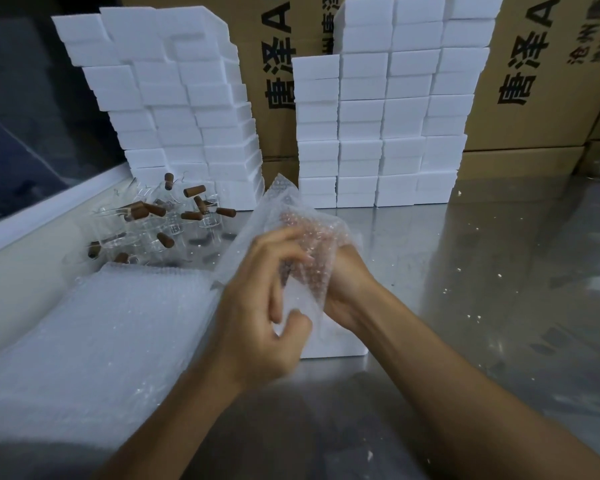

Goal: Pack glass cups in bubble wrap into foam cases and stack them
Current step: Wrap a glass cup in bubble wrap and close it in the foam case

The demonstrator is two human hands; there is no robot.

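Observation:
Both hands work a sheet of bubble wrap [291,216] above the middle of the table. My left hand [260,299] pinches the sheet's near side. My right hand [343,289] holds the bundle from behind, mostly hidden by the wrap. Whatever sits inside the wrap is blurred and I cannot make it out. A white foam case [336,344] lies on the table right under the hands. Several clear glass cups with brown cork stoppers [160,223] lie in a loose heap at the back left.
A thick pile of bubble wrap sheets [94,341] covers the table's left side. Two tall stacks of white foam cases [174,109] [388,119] stand at the back against cardboard boxes [534,81]. The steel table [499,271] carries small white foam crumbs.

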